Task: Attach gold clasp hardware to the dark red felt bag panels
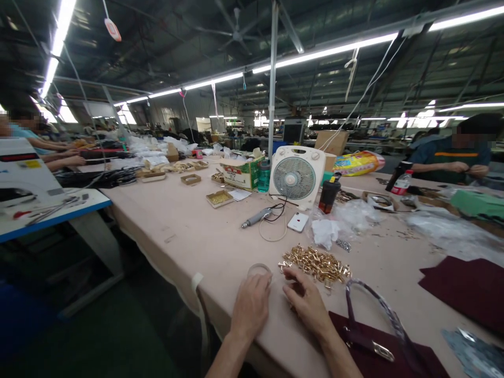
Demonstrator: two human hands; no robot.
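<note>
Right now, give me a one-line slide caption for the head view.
Left hand and right hand beside a heap of gold-coloured metal fittings on a long pink table.

Cream box fan (297, 177) on pink-covered worktable (177, 231); rotary tool (258, 216), white phone (297, 222) in front; co-worker (452, 157) far right.

Head-worn view, facing forward and down

- brass-coloured fittings (315, 265): metal, glossy, smooth
- transparent ring (259, 270): glossy, likely plastic
- table covering (169, 226): matt, pale; cloth or paper unclear
- maroon bag (364, 336): matt, smooth
- bag buckle (383, 352): polished metal
- crumpled film (350, 215): clear glossy plastic
</note>
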